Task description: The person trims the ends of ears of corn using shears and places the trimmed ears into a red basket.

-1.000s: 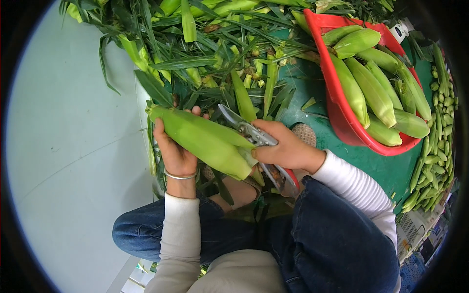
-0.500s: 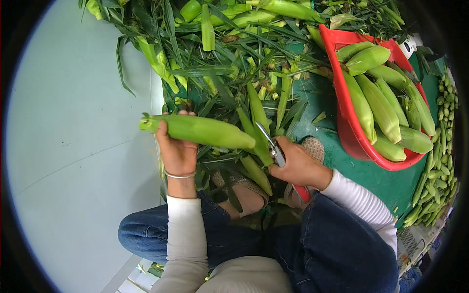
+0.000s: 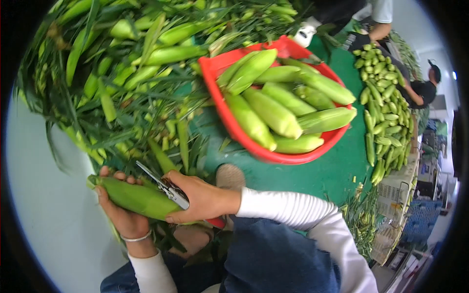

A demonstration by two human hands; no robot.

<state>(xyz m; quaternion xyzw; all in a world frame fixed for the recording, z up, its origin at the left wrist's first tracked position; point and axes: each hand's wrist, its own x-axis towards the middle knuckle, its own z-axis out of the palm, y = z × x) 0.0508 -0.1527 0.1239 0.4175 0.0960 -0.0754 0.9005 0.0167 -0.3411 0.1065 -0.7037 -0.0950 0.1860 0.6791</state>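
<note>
— Corn ear, where is it?

— Low on the left, lying nearly level across the left hand. It wears its green husk. That hand's grip is wrapped around it from beneath, fingertips curling over the top edge. A thin bracelet circles the wrist.

— And the other hand?

— The right hand is closed around a pair of shears with red handles. The metal blades point up and left and lie against the top of the ear, just beside the left fingertips. Whether the blades are parted is hard to tell.

— What lies around the hands?

— Just beyond them, a heap of green leaves and unhusked cobs fills the upper left. To its right sits a red basin holding trimmed ears, set on a green mat. Farther right, a long pile of small green cobs runs along the mat's edge. At the far upper right, another person in dark clothes is partly visible. The wearer's white sleeves and blue jeans fill the bottom. Pale floor spreads on the left.
</note>
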